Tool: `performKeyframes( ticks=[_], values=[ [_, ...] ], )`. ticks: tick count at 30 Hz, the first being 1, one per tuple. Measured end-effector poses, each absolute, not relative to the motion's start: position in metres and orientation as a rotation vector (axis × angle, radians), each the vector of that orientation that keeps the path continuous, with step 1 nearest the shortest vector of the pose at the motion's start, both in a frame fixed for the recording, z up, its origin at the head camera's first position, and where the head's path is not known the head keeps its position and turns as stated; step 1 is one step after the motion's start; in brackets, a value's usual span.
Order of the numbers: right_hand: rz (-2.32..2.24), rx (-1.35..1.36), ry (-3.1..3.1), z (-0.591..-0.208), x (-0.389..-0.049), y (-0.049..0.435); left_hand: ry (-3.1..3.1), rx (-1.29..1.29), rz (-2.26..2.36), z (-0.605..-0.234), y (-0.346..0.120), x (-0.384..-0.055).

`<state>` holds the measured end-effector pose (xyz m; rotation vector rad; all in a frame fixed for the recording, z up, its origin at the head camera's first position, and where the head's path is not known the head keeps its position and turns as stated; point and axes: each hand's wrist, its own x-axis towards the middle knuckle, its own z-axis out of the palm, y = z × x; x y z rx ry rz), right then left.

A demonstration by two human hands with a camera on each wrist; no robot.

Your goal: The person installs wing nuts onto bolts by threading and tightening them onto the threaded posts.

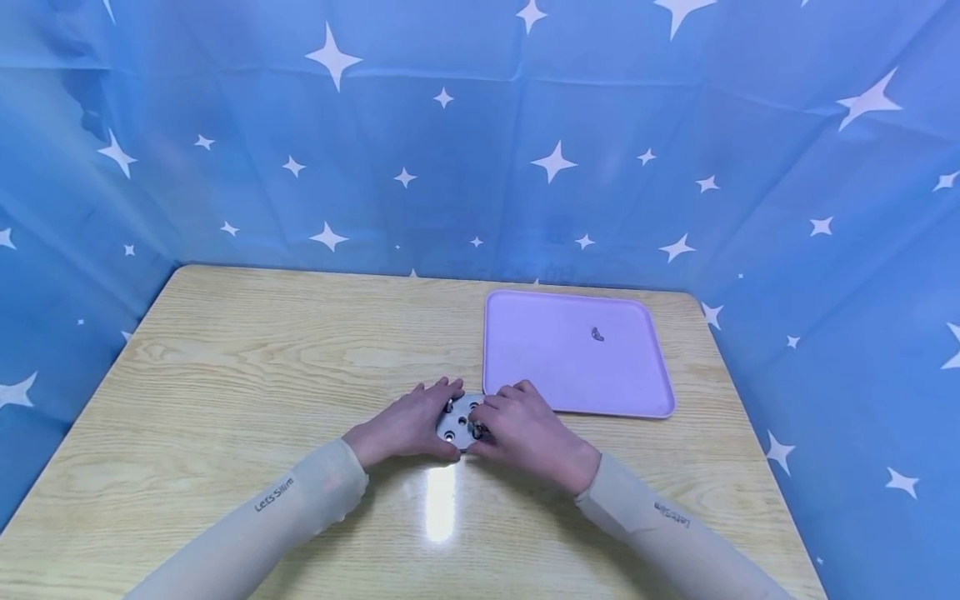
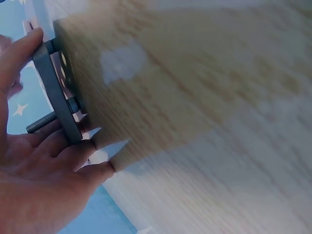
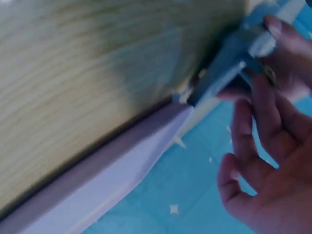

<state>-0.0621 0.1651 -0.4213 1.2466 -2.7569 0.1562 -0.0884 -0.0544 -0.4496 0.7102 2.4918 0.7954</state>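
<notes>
Two hands work over a pale wood-grain table [image 1: 337, 350], just off the near left corner of a flat lilac tray [image 1: 540, 342] with a raised rim. The tray sits close to the table's far edge, toward its far right corner, and carries a small dark metal piece [image 1: 597, 334] right of its middle. A blue cloth [image 1: 442, 133] printed with white stars hangs behind and on both sides. A patch of glare [image 1: 440, 504] lies on the wood below the hands.

Between the hands is a round grey metal plate [image 1: 455, 427] drilled with holes. The left hand [image 1: 412, 423] grips its left side, thumb at the near edge, fingers at the far one. The right hand [image 1: 528, 433] pinches a small dark fitting [image 1: 477, 431] on the plate's right side, hiding part of the plate; from the head view it also overlaps the tray's near left corner.

The left wrist view shows what the head view cannot: the plate side-on, a threaded bolt shank [image 2: 41, 122] jutting from one face and bolt heads [image 2: 73, 104] on the side toward the table. The right wrist view, blurred, shows the tray's rim close by the plate; whether they touch cannot be told.
</notes>
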Motion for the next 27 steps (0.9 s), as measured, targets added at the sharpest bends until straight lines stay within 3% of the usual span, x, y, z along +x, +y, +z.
performKeyframes(
  ticks=[10, 27],
  values=[
    [0.042, 1.647, -2.618, -0.405, -0.071, 0.181, 2.477, 0.703, 0.791, -0.448, -0.055, -0.088],
    [0.047, 1.318, -2.643, -0.425, -0.067, 0.164, 2.484, 0.702, 0.818, -0.447, -0.055, -0.085]
  ],
)
